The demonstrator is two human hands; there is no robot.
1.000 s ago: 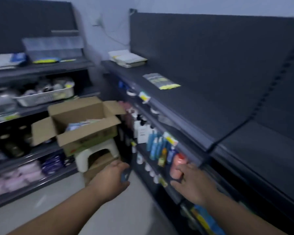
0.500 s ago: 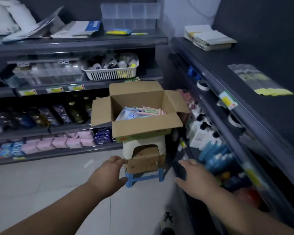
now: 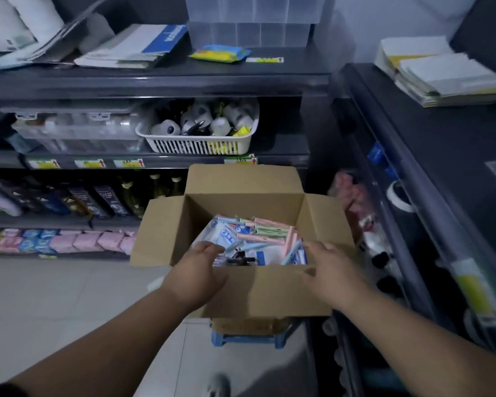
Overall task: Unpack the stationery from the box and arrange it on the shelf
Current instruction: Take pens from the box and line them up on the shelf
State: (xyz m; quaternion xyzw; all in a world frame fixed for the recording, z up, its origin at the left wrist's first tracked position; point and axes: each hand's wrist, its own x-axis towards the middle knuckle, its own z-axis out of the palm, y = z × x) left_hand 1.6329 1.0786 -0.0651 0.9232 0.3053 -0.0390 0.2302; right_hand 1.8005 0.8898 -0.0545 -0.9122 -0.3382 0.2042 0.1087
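L hand reaches over box near-left rim, fingers curled onto pen packs; can't tell if pinching any. Box flaps open, blue stool beneath. R hand rests on near-right rim, fingers loosely spread. Shelf far right.

A white slatted basket of small white items sits at 11 o'clock, with a clear lidded case just left of it. Dark shampoo bottles and pink packs line up at 9 o'clock. Stacked booklets lie at 2 o'clock, and a blue stool stands at 6 o'clock.
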